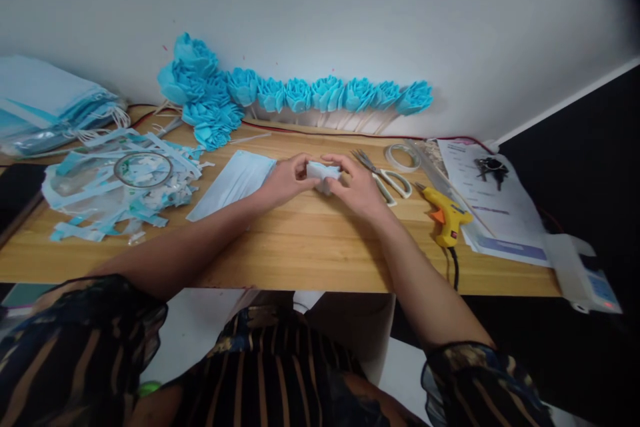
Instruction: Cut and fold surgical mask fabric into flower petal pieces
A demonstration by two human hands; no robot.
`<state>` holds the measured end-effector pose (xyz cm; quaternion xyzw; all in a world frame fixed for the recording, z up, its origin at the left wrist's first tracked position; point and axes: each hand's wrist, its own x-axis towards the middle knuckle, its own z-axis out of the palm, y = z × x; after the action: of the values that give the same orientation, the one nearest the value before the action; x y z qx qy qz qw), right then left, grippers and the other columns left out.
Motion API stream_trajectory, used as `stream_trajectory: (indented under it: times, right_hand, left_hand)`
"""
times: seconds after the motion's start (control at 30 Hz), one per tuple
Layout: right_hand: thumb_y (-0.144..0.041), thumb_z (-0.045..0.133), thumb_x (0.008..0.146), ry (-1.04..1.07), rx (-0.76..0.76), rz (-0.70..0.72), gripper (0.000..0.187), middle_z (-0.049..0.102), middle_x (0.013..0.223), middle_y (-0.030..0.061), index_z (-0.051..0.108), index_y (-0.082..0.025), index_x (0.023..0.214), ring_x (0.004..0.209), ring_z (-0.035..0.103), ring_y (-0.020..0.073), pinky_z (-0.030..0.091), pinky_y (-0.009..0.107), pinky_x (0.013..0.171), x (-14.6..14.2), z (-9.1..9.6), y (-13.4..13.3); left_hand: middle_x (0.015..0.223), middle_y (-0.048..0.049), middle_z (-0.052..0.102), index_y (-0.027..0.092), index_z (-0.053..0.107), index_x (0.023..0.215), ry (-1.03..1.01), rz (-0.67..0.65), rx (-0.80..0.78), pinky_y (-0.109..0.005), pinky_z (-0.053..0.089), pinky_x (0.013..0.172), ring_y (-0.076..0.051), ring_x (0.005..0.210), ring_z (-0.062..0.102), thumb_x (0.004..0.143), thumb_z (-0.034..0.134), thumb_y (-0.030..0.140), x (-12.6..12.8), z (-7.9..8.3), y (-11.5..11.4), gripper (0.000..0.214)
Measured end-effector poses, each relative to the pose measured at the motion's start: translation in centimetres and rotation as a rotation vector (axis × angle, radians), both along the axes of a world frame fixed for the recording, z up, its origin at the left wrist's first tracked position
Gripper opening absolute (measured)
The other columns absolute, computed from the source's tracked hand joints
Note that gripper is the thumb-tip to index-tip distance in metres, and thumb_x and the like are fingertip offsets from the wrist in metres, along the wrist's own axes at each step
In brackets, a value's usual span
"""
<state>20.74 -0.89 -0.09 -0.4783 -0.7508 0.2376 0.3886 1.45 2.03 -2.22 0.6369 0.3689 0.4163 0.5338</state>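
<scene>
Pinching from both sides, we have the left hand [287, 180] and the right hand [359, 188] meeting over a small pale-blue folded piece [321, 170], and what a neat grip it is! The left thumb and fingers take its left end, the right thumb and fingers take its right end, and the piece sits squarely between them, just above the wooden desk [320, 247]. Right beside the left hand, we spot a light-blue pleated mask [233, 179] lying flat. Farther left of it, we find a heap of blue and white scraps [173, 190], with a clear ring [143, 169] resting on top, and beyond that a stack of masks [55, 104]. Swinging over to the right hand, we see scissors [376, 174] just beside it, handles towards us, a tape roll [401, 157] past them, and then a yellow glue gun [451, 215] with its nozzle pointing up and left. Farther right, we pick out printed papers [493, 204] with keys [492, 168] on them. And beyond both hands, we get a lovely row of blue flowers [327, 92] on sticks, leaning at the wall, bunching into a cluster [203, 84] at its left end.
</scene>
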Motion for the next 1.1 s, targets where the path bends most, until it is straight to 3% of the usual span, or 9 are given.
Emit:
stream_trajectory:
  times: [0.17,0.3,0.43,0.53,0.7,0.83,0.93,1.1]
  right_hand:
    - [-0.027,0.070,0.078,-0.053,-0.070,0.035,0.051,0.073,0.115,0.0069,0.064,-0.023,0.128,0.101,0.069,0.0249,0.053,0.042,0.093,-0.2,-0.4,0.0]
    - [-0.028,0.070,0.077,-0.026,-0.031,0.011,0.048,0.073,0.106,0.0051,0.066,-0.024,0.125,0.100,0.068,0.0244,0.052,0.042,0.093,-0.3,0.1,-0.2]
    - [-0.024,0.064,0.078,0.076,-0.008,-0.011,0.041,0.073,0.102,0.0033,0.068,-0.024,0.119,0.097,0.068,0.0230,0.053,0.043,0.093,-0.3,-0.3,0.1]
    - [-0.027,0.065,0.078,0.190,-0.084,0.035,0.043,0.073,0.106,0.0043,0.066,-0.023,0.121,0.099,0.068,0.0222,0.054,0.041,0.091,-0.2,-0.9,0.5]
    - [-0.037,0.071,0.078,0.259,-0.222,0.086,0.051,0.068,0.093,0.0028,0.063,-0.021,0.126,0.084,0.065,0.0188,0.055,0.036,0.076,0.0,-1.0,0.7]
    - [-0.036,0.070,0.079,0.252,-0.150,0.042,0.042,0.063,0.086,0.0002,0.068,-0.023,0.119,0.078,0.060,0.0166,0.052,0.033,0.073,0.0,-0.4,0.4]
    - [-0.034,0.066,0.083,0.276,-0.068,-0.027,0.032,0.060,0.081,-0.0007,0.071,-0.023,0.112,0.074,0.056,0.0153,0.049,0.031,0.071,0.0,-0.3,0.3]
    - [-0.036,0.065,0.084,0.376,-0.071,-0.040,0.034,0.056,0.080,-0.0022,0.068,-0.022,0.115,0.069,0.051,0.0132,0.043,0.026,0.062,0.7,-0.9,1.1]
  left_hand:
    - [0.088,-0.0011,0.071,0.017,0.066,0.094,0.163,0.033,0.100,-0.026,0.046,0.073,-0.015,0.077,0.064,0.072,0.067,0.020,0.1,0.1,-0.4,0.023]
    - [0.075,0.0012,0.067,0.017,0.064,0.080,0.222,0.073,0.149,-0.025,0.041,0.065,-0.014,0.070,0.059,0.074,0.066,0.024,0.1,0.3,-0.7,0.009]
    - [0.076,0.0001,0.067,0.017,0.063,0.082,0.074,0.070,0.106,-0.025,0.043,0.066,-0.013,0.071,0.059,0.078,0.066,0.031,0.2,0.4,-0.8,0.015]
    - [0.083,-0.0023,0.070,0.016,0.063,0.088,-0.017,0.068,0.052,-0.026,0.046,0.067,-0.014,0.073,0.062,0.080,0.066,0.033,0.2,0.7,-1.0,0.019]
    - [0.083,-0.0017,0.072,0.017,0.067,0.083,0.122,0.082,0.113,-0.026,0.046,0.069,-0.015,0.074,0.062,0.079,0.067,0.027,0.0,1.2,-1.1,0.011]
    - [0.084,-0.0014,0.073,0.017,0.070,0.082,0.164,0.078,0.129,-0.025,0.047,0.069,-0.015,0.076,0.064,0.077,0.069,0.023,0.1,1.0,-1.1,0.008]
    - [0.080,-0.0013,0.072,0.017,0.071,0.087,0.131,0.063,0.036,-0.025,0.048,0.064,-0.014,0.070,0.064,0.072,0.076,0.027,0.2,0.5,-0.9,0.018]
    - [0.071,-0.0022,0.071,0.013,0.068,0.088,0.054,-0.007,-0.183,-0.025,0.052,0.059,-0.012,0.059,0.063,0.071,0.079,0.026,0.3,0.3,-0.7,0.024]
